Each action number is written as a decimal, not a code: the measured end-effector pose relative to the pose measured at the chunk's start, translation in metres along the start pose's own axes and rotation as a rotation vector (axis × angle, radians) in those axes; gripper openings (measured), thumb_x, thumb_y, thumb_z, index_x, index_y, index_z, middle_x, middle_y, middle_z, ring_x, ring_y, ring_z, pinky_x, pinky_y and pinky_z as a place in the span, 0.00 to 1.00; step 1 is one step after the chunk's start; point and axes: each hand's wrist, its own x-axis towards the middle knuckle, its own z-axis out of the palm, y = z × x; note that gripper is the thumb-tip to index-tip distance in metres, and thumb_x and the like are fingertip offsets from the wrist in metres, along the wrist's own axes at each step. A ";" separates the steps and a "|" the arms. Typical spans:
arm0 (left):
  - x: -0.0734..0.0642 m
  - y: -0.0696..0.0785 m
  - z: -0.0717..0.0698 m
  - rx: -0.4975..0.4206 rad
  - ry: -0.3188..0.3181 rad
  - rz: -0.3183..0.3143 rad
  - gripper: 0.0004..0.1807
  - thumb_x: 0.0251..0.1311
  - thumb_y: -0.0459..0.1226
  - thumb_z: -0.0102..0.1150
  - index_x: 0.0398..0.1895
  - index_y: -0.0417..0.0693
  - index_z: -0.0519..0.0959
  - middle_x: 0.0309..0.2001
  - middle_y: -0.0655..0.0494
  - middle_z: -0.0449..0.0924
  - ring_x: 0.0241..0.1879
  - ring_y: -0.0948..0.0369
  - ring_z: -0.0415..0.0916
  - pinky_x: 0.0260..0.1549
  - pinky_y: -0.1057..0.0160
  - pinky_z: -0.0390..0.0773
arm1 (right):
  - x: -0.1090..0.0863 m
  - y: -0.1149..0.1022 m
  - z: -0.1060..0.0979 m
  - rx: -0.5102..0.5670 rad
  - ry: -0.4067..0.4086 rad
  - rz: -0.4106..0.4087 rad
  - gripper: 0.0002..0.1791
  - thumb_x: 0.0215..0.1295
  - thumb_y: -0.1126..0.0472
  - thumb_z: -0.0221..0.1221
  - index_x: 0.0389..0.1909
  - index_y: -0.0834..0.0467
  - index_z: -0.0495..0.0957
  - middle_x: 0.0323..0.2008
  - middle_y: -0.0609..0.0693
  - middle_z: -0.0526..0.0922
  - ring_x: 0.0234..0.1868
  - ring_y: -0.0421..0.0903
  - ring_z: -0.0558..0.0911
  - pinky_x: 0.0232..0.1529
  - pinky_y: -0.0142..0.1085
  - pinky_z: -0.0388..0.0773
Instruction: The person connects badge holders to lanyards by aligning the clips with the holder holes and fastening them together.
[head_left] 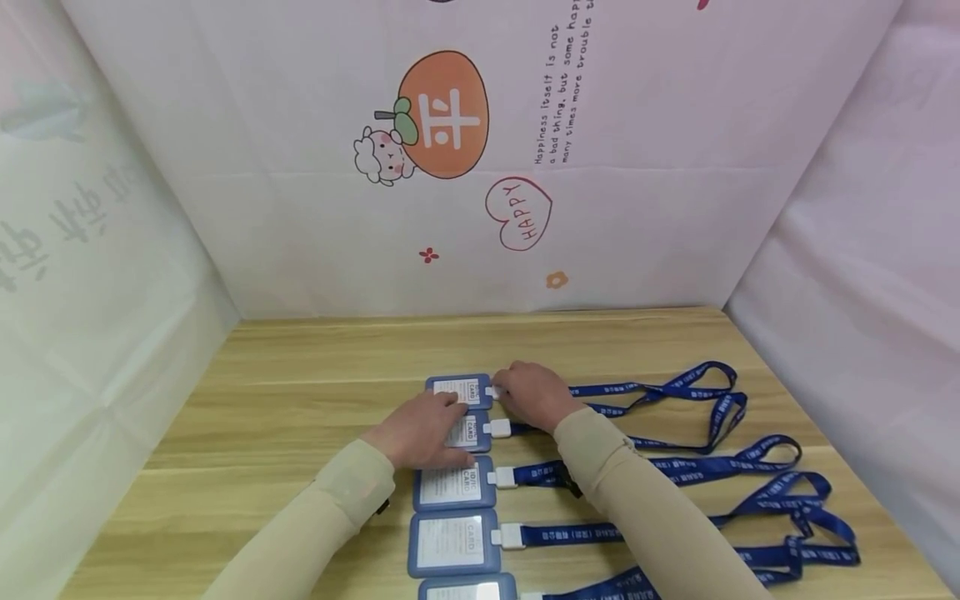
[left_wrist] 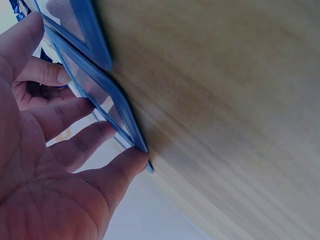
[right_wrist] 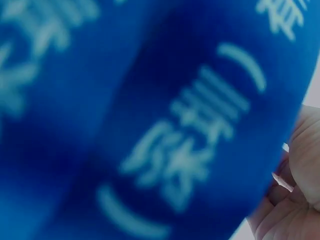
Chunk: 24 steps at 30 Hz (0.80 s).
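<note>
Blue-framed ID card holders lie in a column on the wooden table. My left hand (head_left: 420, 429) lies over the second card holder (head_left: 474, 430), its fingertips reaching the top card holder (head_left: 442, 383) and its thumb by the third (head_left: 457, 492). In the left wrist view, the fingers (left_wrist: 77, 117) are spread, touching a holder's edge (left_wrist: 129, 117). At the top holder's right end, my right hand (head_left: 532, 393) pinches the white clip (head_left: 492, 392); its fingertips are partly hidden. A blurred blue lanyard strap (right_wrist: 200, 125) fills most of the right wrist view, covering much of that hand.
Blue lanyards (head_left: 693, 471) run from the white clips toward the table's right side, looping over one another. Lower down are a fourth card holder (head_left: 450, 546) and a fifth (head_left: 472, 590), cut by the frame. Printed white cloth (head_left: 337, 250) hangs behind the wooden table (head_left: 300, 367).
</note>
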 end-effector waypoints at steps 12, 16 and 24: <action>-0.002 -0.001 0.002 -0.009 0.019 0.011 0.48 0.60 0.67 0.65 0.73 0.44 0.72 0.73 0.42 0.71 0.72 0.43 0.69 0.73 0.48 0.70 | -0.011 0.015 0.000 -0.013 -0.010 0.016 0.20 0.76 0.51 0.62 0.63 0.51 0.82 0.56 0.51 0.85 0.56 0.50 0.84 0.62 0.47 0.82; -0.002 -0.001 0.002 -0.014 0.020 0.014 0.48 0.59 0.68 0.65 0.73 0.44 0.73 0.73 0.42 0.72 0.72 0.43 0.69 0.72 0.48 0.70 | -0.011 0.018 0.001 -0.035 -0.017 0.018 0.16 0.77 0.53 0.60 0.61 0.50 0.83 0.55 0.51 0.86 0.56 0.50 0.84 0.62 0.48 0.82; -0.003 0.000 0.002 -0.010 0.011 0.006 0.50 0.58 0.68 0.66 0.74 0.45 0.72 0.74 0.43 0.71 0.72 0.44 0.69 0.72 0.49 0.70 | -0.013 0.027 0.000 -0.085 -0.027 0.025 0.14 0.77 0.58 0.58 0.58 0.49 0.86 0.49 0.48 0.89 0.52 0.49 0.86 0.60 0.47 0.83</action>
